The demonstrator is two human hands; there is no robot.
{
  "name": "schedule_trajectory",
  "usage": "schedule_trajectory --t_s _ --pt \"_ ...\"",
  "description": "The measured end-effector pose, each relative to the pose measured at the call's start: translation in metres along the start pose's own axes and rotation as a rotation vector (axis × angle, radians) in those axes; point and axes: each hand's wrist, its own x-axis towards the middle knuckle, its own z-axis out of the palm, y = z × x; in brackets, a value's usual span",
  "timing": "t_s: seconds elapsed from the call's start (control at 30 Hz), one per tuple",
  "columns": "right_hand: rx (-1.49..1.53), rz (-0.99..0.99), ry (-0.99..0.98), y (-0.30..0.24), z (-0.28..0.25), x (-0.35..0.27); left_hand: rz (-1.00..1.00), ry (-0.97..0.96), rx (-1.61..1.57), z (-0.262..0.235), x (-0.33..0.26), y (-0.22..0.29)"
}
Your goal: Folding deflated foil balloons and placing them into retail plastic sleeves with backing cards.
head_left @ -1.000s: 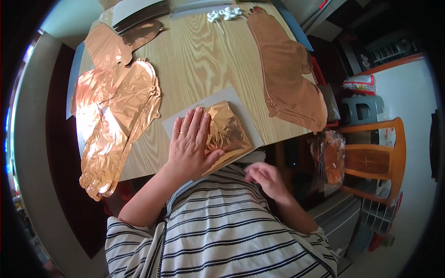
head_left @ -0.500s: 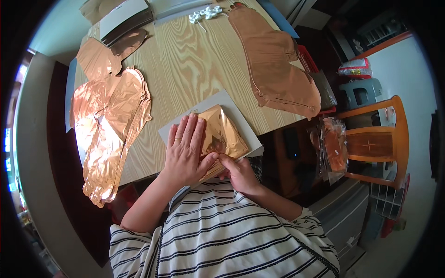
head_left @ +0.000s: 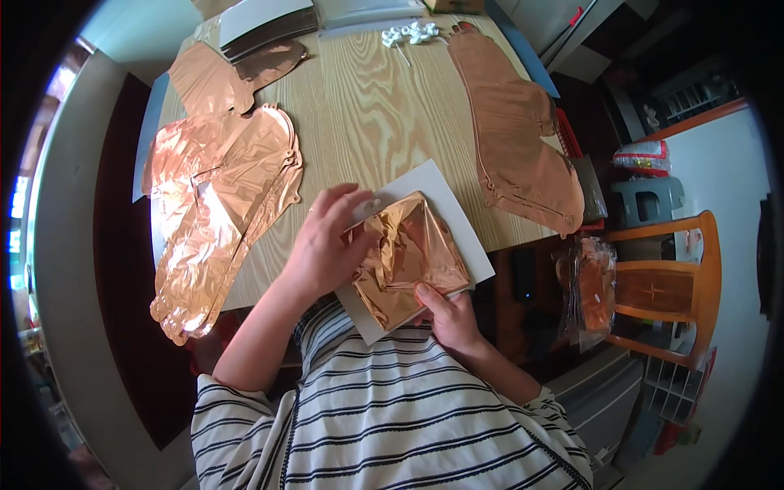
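Observation:
A folded rose-gold foil balloon (head_left: pixel 408 265) lies on a white card (head_left: pixel 425 184) at the near edge of the wooden table (head_left: pixel 376 106). My left hand (head_left: pixel 327 245) presses on the foil's left side, fingers curled over its edge. My right hand (head_left: pixel 449 314) grips the near edge of the foil and card from below, thumb on top. Both hands hold the same bundle.
Flat rose-gold foil balloons lie in a pile on the left (head_left: pixel 216 204) and a long one on the right (head_left: pixel 514 135). Small white clips (head_left: pixel 412 33) sit at the far edge beside grey cards (head_left: pixel 265 20). A wooden chair (head_left: pixel 665 290) and a bag of foil (head_left: pixel 592 286) stand to the right.
My right hand has come up from my lap to grip the near edge of the foil and card. My left hand has shifted from flat on the foil to its left side.

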Motion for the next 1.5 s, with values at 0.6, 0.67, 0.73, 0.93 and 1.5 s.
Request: schedule_trajectory --t_s 0.6,0.67,0.73,0.93,1.5 --pt "0.167 -0.057 0.164 -0.094 -0.041 0.034 0.283 0.295 0.503 -0.119 0.369 -0.065" --pt "0.185 -0.044 0.182 -0.096 -0.052 0.042 0.286 0.393 0.476 -0.121 0.42 -0.088" --pt "0.219 -0.055 0.193 -0.105 -0.055 0.043 0.177 0.373 0.473 -0.116 0.463 -0.092" --pt "0.221 -0.102 0.224 -0.125 -0.051 0.061 -0.03 0.319 0.59 -0.08 0.519 -0.119" --pt "0.214 -0.164 0.17 -0.137 -0.029 0.06 0.306 0.632 0.602 -0.108 0.441 -0.033"
